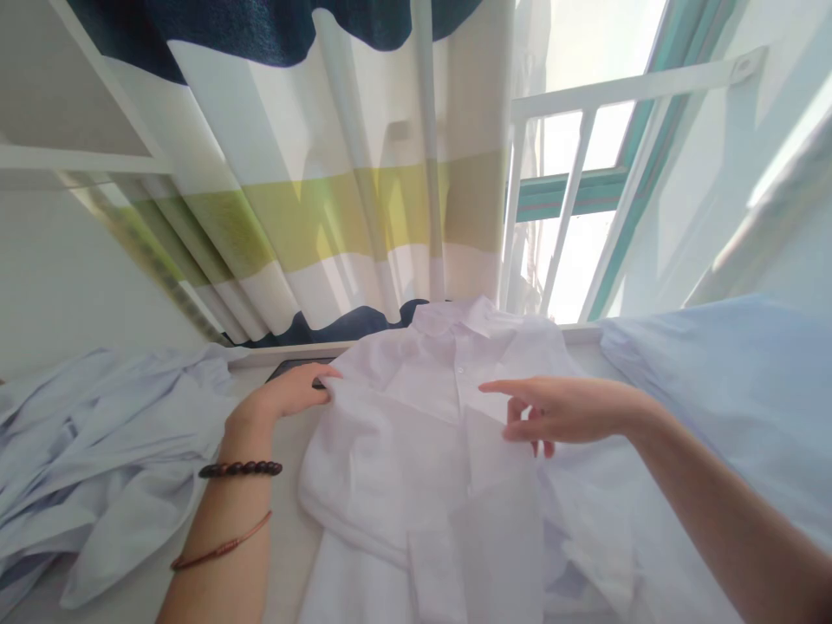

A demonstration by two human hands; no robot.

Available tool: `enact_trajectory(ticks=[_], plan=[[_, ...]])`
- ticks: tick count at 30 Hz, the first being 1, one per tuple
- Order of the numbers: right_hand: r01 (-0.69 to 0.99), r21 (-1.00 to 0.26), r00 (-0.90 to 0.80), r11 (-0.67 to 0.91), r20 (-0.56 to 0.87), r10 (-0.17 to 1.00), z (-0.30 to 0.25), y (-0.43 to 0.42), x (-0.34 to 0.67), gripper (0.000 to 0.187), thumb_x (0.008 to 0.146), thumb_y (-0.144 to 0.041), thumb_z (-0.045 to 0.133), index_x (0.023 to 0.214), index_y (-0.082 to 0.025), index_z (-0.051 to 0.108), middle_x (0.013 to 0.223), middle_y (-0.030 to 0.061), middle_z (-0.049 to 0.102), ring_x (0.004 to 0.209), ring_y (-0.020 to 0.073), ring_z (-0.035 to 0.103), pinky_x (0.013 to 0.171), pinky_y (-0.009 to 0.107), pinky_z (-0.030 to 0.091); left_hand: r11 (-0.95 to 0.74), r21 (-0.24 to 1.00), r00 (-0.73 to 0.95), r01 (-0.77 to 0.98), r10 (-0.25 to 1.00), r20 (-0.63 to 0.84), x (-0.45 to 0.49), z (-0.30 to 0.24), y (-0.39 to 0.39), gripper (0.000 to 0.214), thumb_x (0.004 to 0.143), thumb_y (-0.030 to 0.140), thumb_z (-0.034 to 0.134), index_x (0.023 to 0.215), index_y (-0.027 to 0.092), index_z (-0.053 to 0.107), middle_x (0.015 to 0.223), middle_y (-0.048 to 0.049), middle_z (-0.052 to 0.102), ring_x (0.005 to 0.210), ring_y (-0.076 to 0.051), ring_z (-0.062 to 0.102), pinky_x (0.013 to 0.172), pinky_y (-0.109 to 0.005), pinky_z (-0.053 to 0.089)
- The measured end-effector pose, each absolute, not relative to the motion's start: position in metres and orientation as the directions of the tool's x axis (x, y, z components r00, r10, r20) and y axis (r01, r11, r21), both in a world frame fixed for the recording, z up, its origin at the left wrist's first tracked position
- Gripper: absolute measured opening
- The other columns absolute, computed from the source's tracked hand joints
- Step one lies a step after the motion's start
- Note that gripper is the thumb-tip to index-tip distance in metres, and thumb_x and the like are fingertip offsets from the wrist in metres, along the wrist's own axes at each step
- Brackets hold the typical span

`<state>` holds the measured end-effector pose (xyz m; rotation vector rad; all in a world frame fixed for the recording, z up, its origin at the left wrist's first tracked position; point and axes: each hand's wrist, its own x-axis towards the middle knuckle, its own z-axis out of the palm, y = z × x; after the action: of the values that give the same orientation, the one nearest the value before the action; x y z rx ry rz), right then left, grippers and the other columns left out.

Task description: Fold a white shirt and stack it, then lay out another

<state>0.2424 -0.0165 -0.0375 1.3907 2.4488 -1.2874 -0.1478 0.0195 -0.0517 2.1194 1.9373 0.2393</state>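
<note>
White long-sleeved button-front fabric shirt (422, 451): lying front up on pale surface (287, 485), collar (448, 319) at far end, one sleeve (354, 485) bent inward.

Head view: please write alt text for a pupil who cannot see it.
A white, collared, button-front shirt lies on a pale surface, a person's left hand at its shoulder and right hand over its front. Rumpled white cloth lies left; a navy, white and yellow-green striped curtain hangs behind.
</note>
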Motion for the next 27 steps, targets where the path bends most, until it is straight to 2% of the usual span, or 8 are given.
enact_trajectory(ticks=[4,9,11,15,18,21,24,27], plan=[[0.599,-0.775,-0.686,0.202,-0.367,0.628,-0.042,-0.015,0.237,0.060,0.091,-0.023,0.046,0.149,-0.021,0.033,0.118,0.0084,0.063,0.078,0.0154,0.070,0.080,0.030,0.055,-0.129,0.193,0.152,0.973,0.982,-0.113,-0.127,-0.050,0.019,0.043,0.073,0.030,0.057,0.112,0.014,0.065,0.126,-0.0134,0.060,0.115,-0.030,0.053,0.099,-0.036,0.039],[0.474,-0.874,-0.777,0.109,-0.357,0.518,-0.047,-0.013,0.229,0.077,0.082,-0.008,0.050,0.151,-0.026,0.021,0.140,0.0087,0.051,0.085,0.0112,0.068,0.075,0.025,0.055,-0.290,0.339,0.409,0.895,0.837,-0.363,-0.054,-0.025,-0.019,0.043,0.077,0.059,0.057,0.100,0.024,0.069,0.111,-0.0049,0.066,0.106,-0.024,0.058,0.093,-0.032,0.042],[0.529,-0.838,-0.741,0.133,-0.380,0.553,-0.050,-0.008,0.230,0.071,0.080,-0.010,0.055,0.146,-0.021,0.032,0.133,0.0091,0.058,0.081,0.0115,0.068,0.072,0.025,0.054,-0.359,0.352,0.476,0.865,0.810,-0.342,-0.025,-0.020,-0.034,0.046,0.074,0.063,0.060,0.098,0.025,0.070,0.115,-0.0045,0.065,0.111,-0.025,0.055,0.096,-0.032,0.039],[0.728,-0.626,-0.620,0.278,-0.430,0.656,-0.059,0.004,0.241,0.045,0.075,-0.020,0.063,0.119,-0.014,0.060,0.107,0.0071,0.071,0.075,0.0162,0.067,0.068,0.027,0.050,-0.350,0.444,0.556,0.825,0.640,-0.530,0.013,-0.036,-0.042,0.054,0.064,0.064,0.071,0.100,0.024,0.069,0.102,-0.0023,0.069,0.092,-0.022,0.062,0.078,-0.028,0.044],[0.809,-0.484,-0.556,0.333,-0.446,0.702,-0.063,0.008,0.248,0.045,0.067,-0.028,0.073,0.111,-0.017,0.066,0.104,0.0046,0.073,0.083,0.0199,0.067,0.069,0.027,0.047,-0.394,0.474,0.615,0.787,0.554,-0.561,0.025,-0.057,-0.034,0.030,0.068,0.047,0.073,0.080,0.021,0.065,0.080,0.0009,0.065,0.073,-0.016,0.058,0.062,-0.024,0.040],[0.814,-0.463,-0.558,0.352,-0.455,0.694,-0.058,0.005,0.250,0.050,0.065,-0.038,0.076,0.110,-0.019,0.067,0.104,0.0036,0.073,0.088,0.0210,0.066,0.070,0.027,0.046,-0.353,0.600,0.687,0.718,0.499,-0.529,0.021,-0.066,-0.024,0.016,0.075,0.033,0.064,0.071,0.019,0.057,0.067,0.0028,0.056,0.064,-0.012,0.051,0.058,-0.022,0.037],[0.798,-0.497,-0.576,0.341,-0.459,0.677,-0.047,0.001,0.252,0.048,0.067,-0.045,0.074,0.109,-0.021,0.069,0.104,0.0031,0.073,0.091,0.0211,0.066,0.072,0.026,0.046,-0.185,0.777,0.746,0.602,0.477,-0.464,0.003,-0.060,-0.014,0.025,0.078,0.040,0.062,0.072,0.019,0.050,0.066,0.0041,0.048,0.062,-0.011,0.044,0.057,-0.021,0.035],[0.800,-0.505,-0.566,0.324,-0.455,0.688,-0.041,0.000,0.256,0.047,0.067,-0.044,0.074,0.109,-0.021,0.069,0.105,0.0022,0.073,0.094,0.0211,0.065,0.073,0.026,0.046,-0.064,0.838,0.719,0.542,0.551,-0.423,-0.023,-0.049,-0.007,0.034,0.077,0.048,0.064,0.075,0.019,0.048,0.065,0.0048,0.045,0.061,-0.010,0.040,0.056,-0.020,0.033]])
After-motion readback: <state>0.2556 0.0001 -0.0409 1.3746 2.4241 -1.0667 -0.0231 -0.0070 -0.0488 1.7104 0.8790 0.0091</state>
